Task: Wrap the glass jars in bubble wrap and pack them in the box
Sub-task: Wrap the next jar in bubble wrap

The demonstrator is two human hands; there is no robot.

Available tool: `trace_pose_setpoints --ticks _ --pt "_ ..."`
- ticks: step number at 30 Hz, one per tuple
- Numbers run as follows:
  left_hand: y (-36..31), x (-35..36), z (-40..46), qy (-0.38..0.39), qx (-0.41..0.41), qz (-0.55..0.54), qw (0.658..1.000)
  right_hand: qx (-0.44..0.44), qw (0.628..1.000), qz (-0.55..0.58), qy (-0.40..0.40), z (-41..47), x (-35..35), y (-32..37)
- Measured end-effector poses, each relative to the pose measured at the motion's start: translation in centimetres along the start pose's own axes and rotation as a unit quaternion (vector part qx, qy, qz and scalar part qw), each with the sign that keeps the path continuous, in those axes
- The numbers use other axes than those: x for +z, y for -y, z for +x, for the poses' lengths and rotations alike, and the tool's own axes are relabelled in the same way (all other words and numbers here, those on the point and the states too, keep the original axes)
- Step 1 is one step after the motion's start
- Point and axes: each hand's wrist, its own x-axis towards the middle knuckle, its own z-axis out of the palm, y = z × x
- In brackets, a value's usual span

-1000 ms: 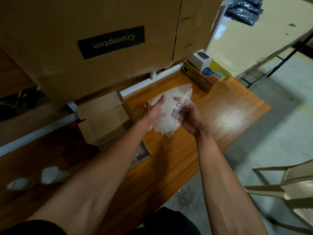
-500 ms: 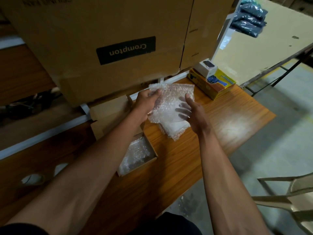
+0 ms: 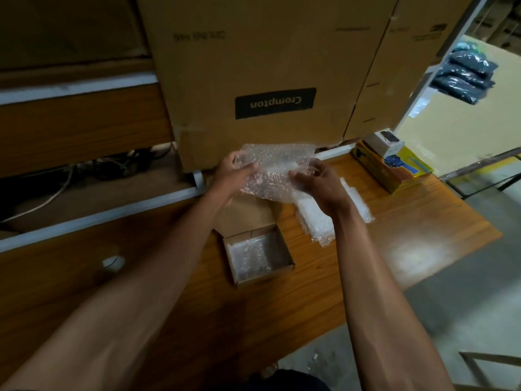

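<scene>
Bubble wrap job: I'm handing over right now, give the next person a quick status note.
Left hand and right hand both grip one bubble wrap sheet, held up above the table.
More wrap lies on the table under the right hand.
The box stands open with wrap lining its bottom; no jar shows inside.
One pale round thing, maybe a jar, sits far left.
Left: wrap jars, pack them.

I'm seeing clear, dimpled bubble wrap (image 3: 277, 170) against a plain brown carton (image 3: 253, 66) with a black label (image 3: 275, 103). Below it there's an orange-brown woodgrain table (image 3: 394, 235), a tan small box (image 3: 284, 259) lined with whitish bubbles, and a yellow-and-blue package (image 3: 400, 173).
</scene>
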Motion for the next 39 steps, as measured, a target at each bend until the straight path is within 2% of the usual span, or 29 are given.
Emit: trace_pose_setpoints --ticks 4,10,14,18,22,26,29,32,35,37,39 --pt "-0.7 -3.4 -1.9 -0.03 0.067 0.029 0.997 -0.027 0.998 -0.062 -0.016 -0.9 3.0 0.7" --pt "-1.8 -8.0 -5.3 0.012 0.124 0.12 0.985 -0.143 0.971 -0.184 -0.054 -2.4 7.5 1.6" --pt "-2.1 -10.6 -7.0 0.0 0.107 0.146 0.983 -0.159 0.942 -0.296 -0.007 -3.0 9.9 2.5" --pt "-2.8 -13.0 -8.5 0.059 0.061 0.164 0.983 -0.135 0.937 -0.321 0.03 -4.3 11.6 2.7" --pt "-3.0 -14.7 -9.1 0.06 0.059 0.23 0.97 -0.197 0.882 -0.427 0.024 -4.7 13.3 2.7" --pt "-2.8 -15.6 -9.2 0.021 0.093 0.297 0.95 -0.231 0.856 -0.462 0.009 -4.6 14.6 2.3" --pt "-2.1 -16.5 -9.1 -0.002 0.113 0.308 0.945 -0.211 0.867 -0.452 -0.01 -4.3 15.1 1.9" --pt "-1.6 -17.7 -8.9 -0.003 0.119 0.265 0.957 -0.178 0.904 -0.39 -0.002 -4.6 15.4 1.7" --pt "-1.7 -18.4 -9.5 0.038 0.074 0.185 0.979 -0.125 0.964 -0.23 0.05 -5.2 16.0 1.3" --pt "-1.9 -18.7 -10.1 0.071 0.049 0.16 0.983 -0.116 0.975 -0.174 0.069 -5.3 16.6 1.2" --pt "-2.1 -19.0 -10.5 0.082 0.048 0.157 0.983 -0.113 0.976 -0.169 0.079 -5.3 17.1 1.2"
